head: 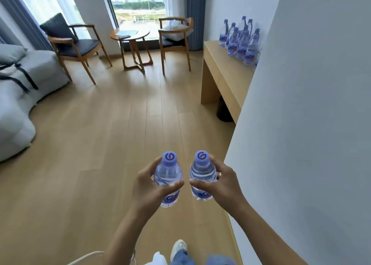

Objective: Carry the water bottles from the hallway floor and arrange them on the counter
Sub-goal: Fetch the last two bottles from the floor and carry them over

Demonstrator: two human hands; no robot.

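Note:
My left hand (149, 186) grips a clear water bottle (168, 172) with a purple cap, held upright low in the middle of the view. Beside it my right hand (221, 184) grips a second, matching bottle (202, 172), also upright. The two bottles are a little apart. Far ahead on the right, several more purple-capped bottles (240, 41) stand grouped on the light wooden counter (222, 72) against the wall. A white wall corner hides the near end of that group.
A white wall (311, 124) runs close along my right. Wooden floor (112, 136) stretches ahead. A bed (22, 84) sits left, two wooden chairs (74, 43) (175, 37) and a round table (130, 35) stand by the window. A dark bin (223, 110) sits under the counter.

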